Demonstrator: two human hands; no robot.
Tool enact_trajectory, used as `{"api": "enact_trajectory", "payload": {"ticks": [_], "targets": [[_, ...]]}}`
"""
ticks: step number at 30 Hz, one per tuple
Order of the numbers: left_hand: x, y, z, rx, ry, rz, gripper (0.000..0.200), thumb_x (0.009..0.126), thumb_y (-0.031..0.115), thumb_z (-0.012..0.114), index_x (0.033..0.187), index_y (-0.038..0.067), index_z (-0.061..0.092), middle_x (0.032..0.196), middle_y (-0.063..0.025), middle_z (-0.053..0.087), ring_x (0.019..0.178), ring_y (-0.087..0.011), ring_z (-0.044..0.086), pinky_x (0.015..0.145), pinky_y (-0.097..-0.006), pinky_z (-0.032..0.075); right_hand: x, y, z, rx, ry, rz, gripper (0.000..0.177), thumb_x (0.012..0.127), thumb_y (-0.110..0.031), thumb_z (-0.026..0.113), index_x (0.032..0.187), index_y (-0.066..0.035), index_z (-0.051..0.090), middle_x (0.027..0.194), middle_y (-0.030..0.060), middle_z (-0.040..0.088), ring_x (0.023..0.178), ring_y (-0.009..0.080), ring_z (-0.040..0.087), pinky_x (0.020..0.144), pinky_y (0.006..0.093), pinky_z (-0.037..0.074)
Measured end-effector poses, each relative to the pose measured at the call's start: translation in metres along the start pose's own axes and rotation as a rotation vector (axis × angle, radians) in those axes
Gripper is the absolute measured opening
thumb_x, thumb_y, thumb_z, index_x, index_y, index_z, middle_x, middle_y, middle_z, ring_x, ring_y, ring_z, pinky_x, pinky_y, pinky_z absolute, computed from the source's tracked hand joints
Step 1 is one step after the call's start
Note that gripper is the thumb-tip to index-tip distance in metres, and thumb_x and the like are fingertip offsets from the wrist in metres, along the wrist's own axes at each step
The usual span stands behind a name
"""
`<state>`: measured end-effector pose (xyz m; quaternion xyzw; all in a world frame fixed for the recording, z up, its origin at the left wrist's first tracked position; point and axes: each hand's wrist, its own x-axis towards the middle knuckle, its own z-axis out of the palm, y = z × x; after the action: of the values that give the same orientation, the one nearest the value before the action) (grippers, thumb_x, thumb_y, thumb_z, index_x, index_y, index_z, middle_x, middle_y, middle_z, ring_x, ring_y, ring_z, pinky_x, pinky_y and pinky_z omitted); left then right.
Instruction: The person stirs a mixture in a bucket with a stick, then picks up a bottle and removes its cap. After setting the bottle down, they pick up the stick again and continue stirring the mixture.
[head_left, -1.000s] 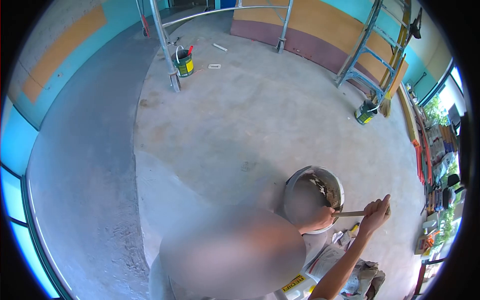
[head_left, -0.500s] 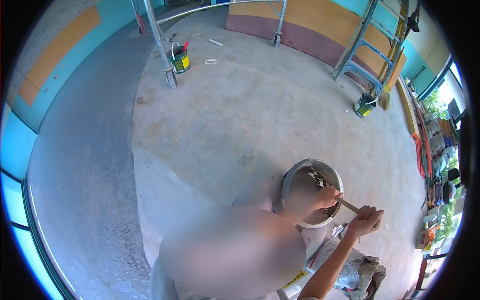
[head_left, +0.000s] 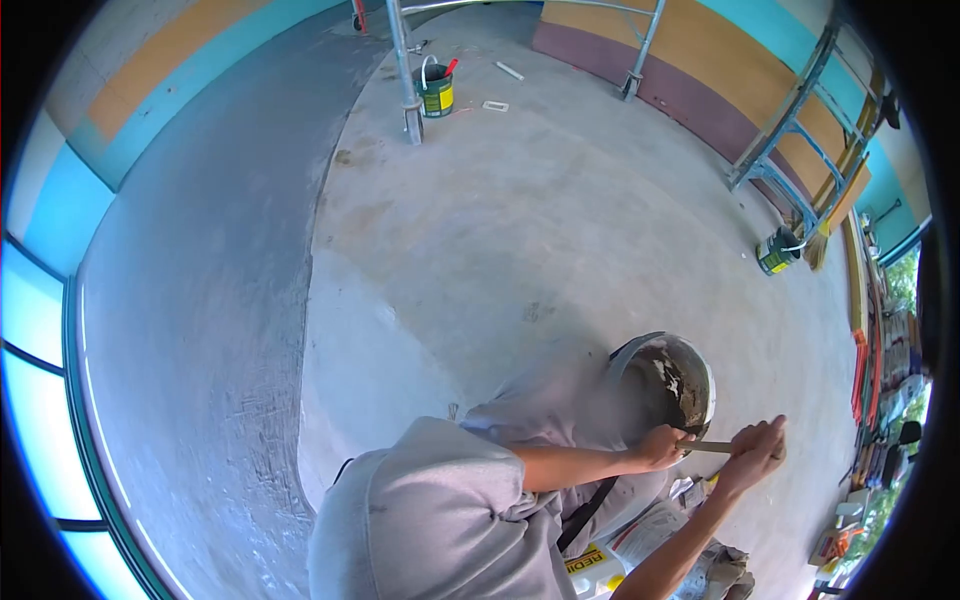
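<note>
My left hand (head_left: 664, 447) is closed round a light wooden stick (head_left: 708, 446), just beside the near rim of a round bucket (head_left: 708, 400). Further along the same stick, my right hand (head_left: 757, 452) grips the end away from the bucket. The bucket has whitish and brown residue smeared on its inner wall and seems tilted. A blur covers part of its inside, so its contents and any tool head on the stick cannot be made out. Below my hands lie a white container with a yellow label (head_left: 592, 565) and a crumpled bag (head_left: 722, 570).
A green pail (head_left: 436, 92) with a red-handled tool stands by a wheeled metal scaffold (head_left: 402, 60). Another green pail (head_left: 776, 252) sits near a stepladder (head_left: 800, 140) and a broom (head_left: 818, 248). Darker coating (head_left: 210, 260) covers the floor at left. Assorted materials line the right side.
My left hand has come out from over the bucket to its near rim, and the stick lies flatter. The bucket looks more tilted. The view has shifted, moving the surroundings rightward.
</note>
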<state>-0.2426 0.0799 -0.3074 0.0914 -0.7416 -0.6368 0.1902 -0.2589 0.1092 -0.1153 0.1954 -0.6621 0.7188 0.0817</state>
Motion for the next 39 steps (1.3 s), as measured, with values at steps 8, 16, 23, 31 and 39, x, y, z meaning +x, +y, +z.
{"api": "enact_trajectory", "payload": {"ticks": [8, 16, 23, 31, 39], "targets": [[0.073, -0.035, -0.024, 0.112, -0.238, 0.162, 0.031, 0.089, 0.025, 0.054, 0.073, 0.0, 0.062, 0.07, -0.0238, 0.061, 0.069, -0.0409, 0.061, 0.063, -0.0481, 0.045, -0.02, 0.057, -0.022, 0.244, 0.203, -0.205, 0.045, 0.097, -0.02, 0.046, 0.059, -0.012, 0.025, 0.053, -0.0039, 0.022, 0.047, 0.0083, 0.021, 0.046, 0.0264, 0.019], [0.035, -0.031, -0.025, 0.208, -0.256, 0.036, 0.022, 0.083, 0.024, 0.055, 0.077, 0.007, 0.069, 0.073, -0.0183, 0.064, 0.072, -0.0375, 0.063, 0.065, -0.0456, 0.049, 0.029, 0.023, -0.025, 0.177, 0.208, 0.153, 0.044, 0.099, -0.027, 0.048, 0.061, -0.016, 0.028, 0.049, -0.004, 0.026, 0.039, 0.0062, 0.023, 0.035, 0.0235, 0.018], [0.055, -0.037, 0.002, -0.236, -0.178, 0.142, 0.027, 0.084, 0.021, 0.056, 0.076, -0.005, 0.06, 0.067, -0.0248, 0.058, 0.063, -0.0214, 0.062, 0.058, -0.0398, 0.045, -0.011, 0.031, 0.006, -0.469, -0.19, -0.323, 0.039, 0.093, -0.021, 0.055, 0.06, -0.003, 0.048, 0.049, -0.0025, 0.04, 0.048, 0.0073, 0.037, 0.044, 0.0259, 0.026], [0.077, -0.03, -0.034, 0.31, -0.296, 0.179, 0.039, 0.095, 0.027, 0.044, 0.076, 0.001, 0.065, 0.071, -0.0238, 0.061, 0.072, -0.0402, 0.062, 0.064, -0.0487, 0.049, 0.01, 0.042, -0.032, 0.317, 0.171, -0.016, 0.044, 0.098, -0.024, 0.047, 0.059, -0.012, 0.032, 0.049, -0.0025, 0.03, 0.042, 0.0082, 0.029, 0.04, 0.0269, 0.022], [0.042, -0.029, 0.002, 0.035, -0.232, 0.033, 0.029, 0.087, 0.023, 0.055, 0.07, 0.0, 0.063, 0.068, -0.0216, 0.062, 0.066, -0.0347, 0.064, 0.057, -0.0426, 0.047, 0.026, 0.005, 0.009, -0.106, -0.036, 0.079, 0.046, 0.097, -0.029, 0.052, 0.058, -0.011, 0.036, 0.049, -0.0051, 0.034, 0.044, 0.0048, 0.031, 0.041, 0.0264, 0.022]]}}
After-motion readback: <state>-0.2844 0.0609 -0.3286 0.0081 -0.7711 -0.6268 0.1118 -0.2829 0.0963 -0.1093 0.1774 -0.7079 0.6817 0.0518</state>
